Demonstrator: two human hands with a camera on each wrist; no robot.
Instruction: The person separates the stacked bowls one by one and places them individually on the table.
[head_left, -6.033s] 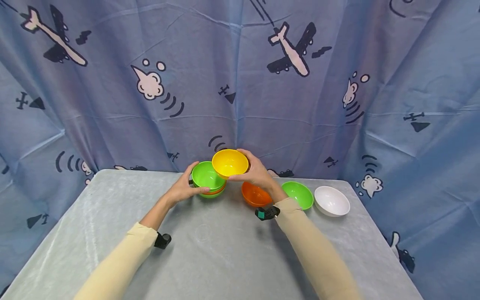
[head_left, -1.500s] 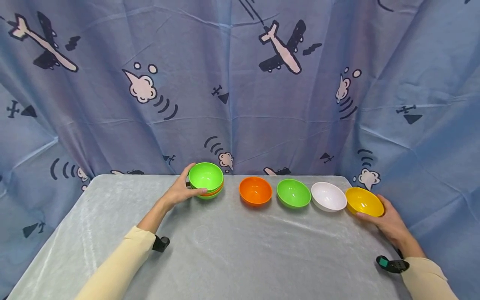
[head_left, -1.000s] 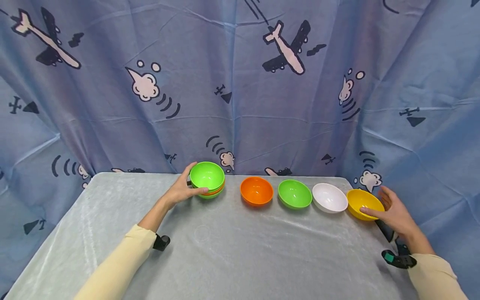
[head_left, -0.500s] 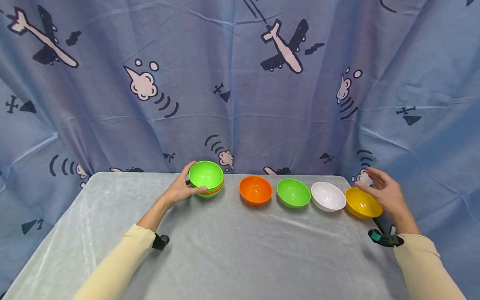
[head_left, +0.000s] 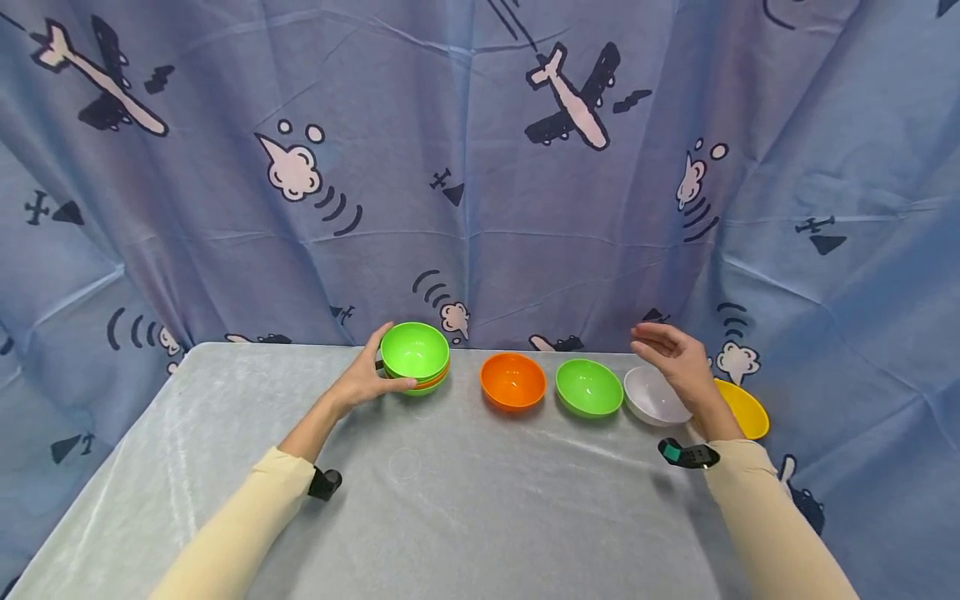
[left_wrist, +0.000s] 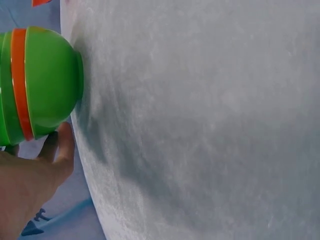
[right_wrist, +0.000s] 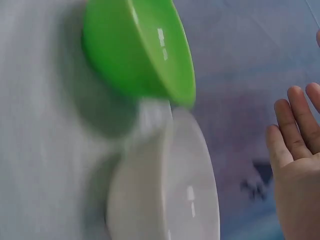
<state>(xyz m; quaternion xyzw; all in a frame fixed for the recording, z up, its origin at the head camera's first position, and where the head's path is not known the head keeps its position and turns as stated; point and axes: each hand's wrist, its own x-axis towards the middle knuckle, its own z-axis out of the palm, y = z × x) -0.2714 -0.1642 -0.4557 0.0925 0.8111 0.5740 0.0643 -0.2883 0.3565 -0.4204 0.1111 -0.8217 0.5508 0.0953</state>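
Observation:
A stack of nested bowls [head_left: 415,359] [left_wrist: 37,85], green on top with an orange rim showing between green ones, stands at the back of the grey table [head_left: 420,500]. My left hand [head_left: 365,379] [left_wrist: 35,175] grips its side. To the right stand in a row an orange bowl [head_left: 513,381], a green bowl [head_left: 588,387] [right_wrist: 135,50], a white bowl [head_left: 649,398] [right_wrist: 160,190] and a yellow bowl [head_left: 746,408]. My right hand [head_left: 672,354] [right_wrist: 295,165] hovers above the white bowl, fingers straight, holding nothing.
A blue curtain [head_left: 480,167] printed with planes and clouds hangs behind and to the right of the table. The yellow bowl sits near the table's right back corner. The table's front part holds only my sleeved forearms.
My right hand set the yellow bowl at the right end of the row, let go and has moved left, up over the white bowl. The left hand has stayed on the stack.

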